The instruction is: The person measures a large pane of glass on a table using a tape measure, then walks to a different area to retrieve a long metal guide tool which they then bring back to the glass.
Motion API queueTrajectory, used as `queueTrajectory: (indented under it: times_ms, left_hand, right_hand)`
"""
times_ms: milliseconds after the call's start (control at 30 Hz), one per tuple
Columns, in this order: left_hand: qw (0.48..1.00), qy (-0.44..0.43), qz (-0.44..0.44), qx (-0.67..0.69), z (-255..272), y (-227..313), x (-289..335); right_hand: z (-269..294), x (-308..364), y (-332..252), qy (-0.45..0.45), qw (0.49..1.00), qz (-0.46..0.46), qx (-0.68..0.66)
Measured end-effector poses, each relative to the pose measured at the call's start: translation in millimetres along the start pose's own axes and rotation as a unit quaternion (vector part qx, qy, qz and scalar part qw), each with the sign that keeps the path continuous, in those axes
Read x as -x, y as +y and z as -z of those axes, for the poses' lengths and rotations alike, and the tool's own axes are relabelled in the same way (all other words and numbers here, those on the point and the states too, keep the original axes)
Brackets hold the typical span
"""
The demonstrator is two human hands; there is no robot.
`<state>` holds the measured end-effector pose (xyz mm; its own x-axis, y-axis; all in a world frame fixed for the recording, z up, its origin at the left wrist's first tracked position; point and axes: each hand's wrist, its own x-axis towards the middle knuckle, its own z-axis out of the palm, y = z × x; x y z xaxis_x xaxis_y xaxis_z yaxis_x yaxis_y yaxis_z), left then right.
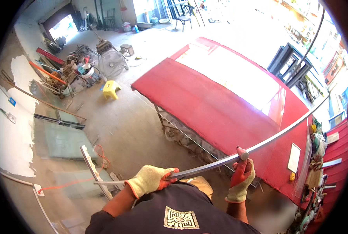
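A long, thin grey metal strip runs across in front of my body, from the lower left up to the far right, and looks bent through the lens. My left hand, in a pale yellow glove with red-coated fingers, is closed round its near-left part at my waist. My right hand, gloved alike, pinches the strip farther along, above the near edge of the red-covered table. A small round grey piece shows at the right fingertips; I cannot tell what it is.
A yellow stool and a floor fan stand to the left, beside piled tools. Glass panes lean by the left wall. Dark frames stand beyond the table. A white sheet and clutter line its right side.
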<state>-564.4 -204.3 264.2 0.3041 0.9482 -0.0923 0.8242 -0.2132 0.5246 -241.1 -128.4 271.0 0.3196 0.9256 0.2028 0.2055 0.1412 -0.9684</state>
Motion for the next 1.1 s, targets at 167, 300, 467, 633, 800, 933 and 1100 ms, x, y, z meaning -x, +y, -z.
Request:
queueTrajectory:
  times_ms: [167,300,467,633,800,933,1100]
  left_hand:
    - [0.993,0.02,0.083,0.078,14.5,-38.9,14.5]
    - [0.988,0.021,0.118,0.094,21.3,-54.2,16.8]
    - [0.979,0.069,0.181,0.064,34.8,-83.4,1.9]
    - [0.959,0.137,0.231,0.091,61.0,-117.2,-16.8]
    - [0.934,0.146,0.32,0.068,92.7,-136.6,-31.0]
    - [0.926,0.209,0.305,0.071,99.9,-164.0,-36.7]
    - [0.911,0.152,0.369,0.102,124.1,-223.0,-35.0]
  right_hand:
    - [-61.3,-28.3,-0.9,-0.018,0.996,0.075,0.052]
    - [-101.3,-45.8,-7.2,-0.079,0.984,0.119,0.11]
    - [-174.7,-87.0,-16.2,-0.143,0.981,0.094,0.089]
    - [-258.0,-126.6,-9.8,-0.218,0.971,0.076,0.069]
    - [-334.5,-153.3,-9.7,-0.296,0.955,0.006,0.003]
    - [-386.2,-163.7,-13.5,-0.348,0.937,-0.038,-0.011]
    - [-466.5,-164.0,-24.2,-0.395,0.912,-0.106,-0.022]
